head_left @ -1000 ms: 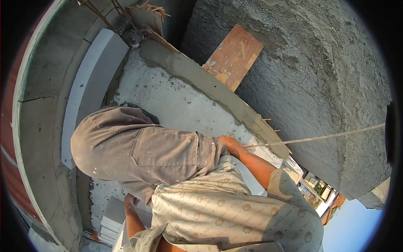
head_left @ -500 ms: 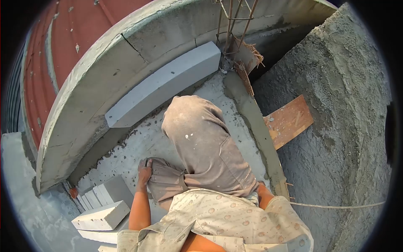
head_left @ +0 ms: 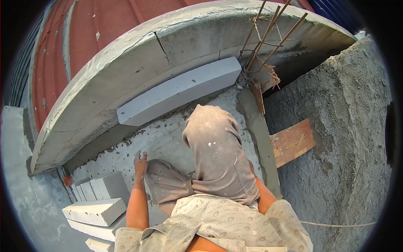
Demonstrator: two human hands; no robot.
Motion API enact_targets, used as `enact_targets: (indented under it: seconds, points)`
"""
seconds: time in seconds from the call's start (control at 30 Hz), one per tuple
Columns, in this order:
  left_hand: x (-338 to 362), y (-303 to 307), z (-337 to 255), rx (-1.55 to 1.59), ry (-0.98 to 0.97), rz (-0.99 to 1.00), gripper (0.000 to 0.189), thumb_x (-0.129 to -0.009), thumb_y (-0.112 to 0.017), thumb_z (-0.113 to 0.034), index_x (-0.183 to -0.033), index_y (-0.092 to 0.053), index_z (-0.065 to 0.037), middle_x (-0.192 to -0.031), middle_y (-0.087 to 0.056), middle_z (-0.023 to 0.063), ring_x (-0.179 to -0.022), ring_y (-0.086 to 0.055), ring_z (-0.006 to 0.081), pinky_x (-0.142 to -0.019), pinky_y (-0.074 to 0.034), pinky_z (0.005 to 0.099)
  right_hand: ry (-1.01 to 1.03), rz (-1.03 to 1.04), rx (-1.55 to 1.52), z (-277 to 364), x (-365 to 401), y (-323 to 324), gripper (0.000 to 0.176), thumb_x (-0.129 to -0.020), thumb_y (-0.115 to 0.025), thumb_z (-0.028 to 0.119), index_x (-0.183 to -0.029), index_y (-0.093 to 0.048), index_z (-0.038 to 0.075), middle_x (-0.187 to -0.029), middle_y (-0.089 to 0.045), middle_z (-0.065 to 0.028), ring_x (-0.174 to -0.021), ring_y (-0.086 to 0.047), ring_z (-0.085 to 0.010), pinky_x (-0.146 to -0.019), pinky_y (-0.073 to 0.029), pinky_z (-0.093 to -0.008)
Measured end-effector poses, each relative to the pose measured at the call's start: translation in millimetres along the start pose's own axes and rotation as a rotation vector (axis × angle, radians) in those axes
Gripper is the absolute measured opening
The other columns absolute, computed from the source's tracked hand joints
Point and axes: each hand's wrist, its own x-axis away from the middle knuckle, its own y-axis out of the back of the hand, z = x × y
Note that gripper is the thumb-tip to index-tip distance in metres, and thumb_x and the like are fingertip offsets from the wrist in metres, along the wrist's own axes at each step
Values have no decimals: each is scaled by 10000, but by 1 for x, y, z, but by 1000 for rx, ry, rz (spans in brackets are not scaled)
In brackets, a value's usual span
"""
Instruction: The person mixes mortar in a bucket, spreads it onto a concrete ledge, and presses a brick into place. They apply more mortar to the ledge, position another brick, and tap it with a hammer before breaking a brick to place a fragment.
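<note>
My left hand (head_left: pixel 140 163) hangs beside my bent left knee, its thumb and fingers apart and nothing in them. Below it is the pale, mortar-speckled floor (head_left: pixel 163 140). My right hand (head_left: pixel 252 168) is almost wholly hidden behind my raised right leg (head_left: pixel 218 159); only a sliver of it and the forearm show. Ahead of my knees, a long light-grey block (head_left: pixel 180 90) lies against the inside of the curved concrete wall (head_left: pixel 96 98). To the left of my left forearm several white blocks (head_left: pixel 96 212) are stacked.
Bare rebar rods (head_left: pixel 266 35) stick up at the wall's far right end, by splintered wood (head_left: pixel 266 80). A wet mortar strip (head_left: pixel 260 130) runs along the floor's right edge. Beyond it are a plywood piece (head_left: pixel 293 143) and a rough grey slope (head_left: pixel 340 126). Red metal roofing (head_left: pixel 109 25) lies outside the wall.
The view has shifted, so the wall and block sit lower and further right. My left hand has come away from my left knee and its fingers have spread.
</note>
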Motion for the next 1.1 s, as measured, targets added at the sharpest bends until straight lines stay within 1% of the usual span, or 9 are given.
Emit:
enact_targets:
  seconds: [0.17, 0.33, 0.53, 0.67, 0.7, 0.83, 0.93, 1.03, 1.1]
  points:
    - [-43, 45, -77, 130, -219, -414, 772, -974, -613, -478, -1475, -392, 66, -1497, -438, 275, -1414, -398, 379, -1155, -314, 408, 140, 115, -69, -12, 22, -13, 472, -782, -745, 350, -1073, -715, -20, -983, -738, -207, -871, -719, -332, -765, -545, -422]
    - [-103, 68, -125, 280, -189, -307, 943, -898, -631, -638, -1516, -356, 20, -1526, -399, 263, -1426, -372, 376, -1146, -329, 459, 410, 44, -293, 3, 0, 11, 428, -810, -737, 328, -1070, -716, -12, -956, -739, -197, -840, -718, -315, -754, -545, -416]
    - [-120, 57, -158, 485, 35, -30, 940, -887, -655, -624, -1577, -267, -116, -1497, -416, 207, -1318, -493, 371, -932, -510, 589, 719, -277, -333, 176, 29, 122, 330, -956, -648, 270, -1149, -694, 6, -941, -730, -168, -920, -696, -239, -829, -524, -370]
    - [-120, 53, -155, 573, -49, -65, 966, -889, -687, -569, -1582, -214, -91, -1476, -430, 206, -1272, -537, 351, -893, -568, 522, 764, -298, -390, 280, 29, 187, 402, -973, -618, 227, -1286, -616, -25, -1077, -707, -212, -985, -671, -254, -883, -502, -353]
    - [-121, 54, -154, 588, -50, -58, 959, -889, -695, -554, -1579, -220, -85, -1476, -430, 206, -1266, -542, 348, -887, -576, 512, 828, -316, -450, 300, 30, 196, 386, -1026, -567, 190, -1337, -567, -39, -841, -624, -39, -710, -570, -110, -667, -478, -265]
    - [-123, 55, -152, 585, -30, -77, 935, -895, -705, -517, -1568, -248, -57, -1477, -428, 208, -1242, -562, 340, -835, -603, 470, 1078, -747, -371, 367, 33, 214, 455, -1045, -504, 218, -1444, -476, 2, -1229, -670, -218, -1152, -638, -344, -934, -482, -373]
    - [-130, 55, -148, 565, -41, -84, 909, -895, -712, -494, -1554, -283, -38, -1482, -425, 211, -1245, -560, 334, -813, -613, 448, 961, -537, -141, 371, 8, 210, 457, -1037, -481, 189, -1456, -461, 9, -1337, -613, -232, -1232, -593, -380, -996, -459, -388]
    - [-124, 55, -154, 560, -43, -125, 885, -896, -716, -481, -1537, -318, -17, -1439, -476, 220, -1213, -583, 321, -796, -617, 421, 788, -370, -259, 371, 1, 215, 439, -1025, -470, 158, -1436, -482, 4, -1378, -582, -239, -1248, -587, -365, -1031, -439, -385]
    - [-125, 55, -153, 579, -23, -114, 868, -895, -718, -478, -1526, -344, -15, -1400, -516, 220, -1180, -604, 315, -793, -617, 413, 870, -432, -358, 370, 8, 209, 437, -1025, -483, 168, -1430, -496, 5, -1366, -591, -242, -1225, -604, -354, -1018, -449, -380]
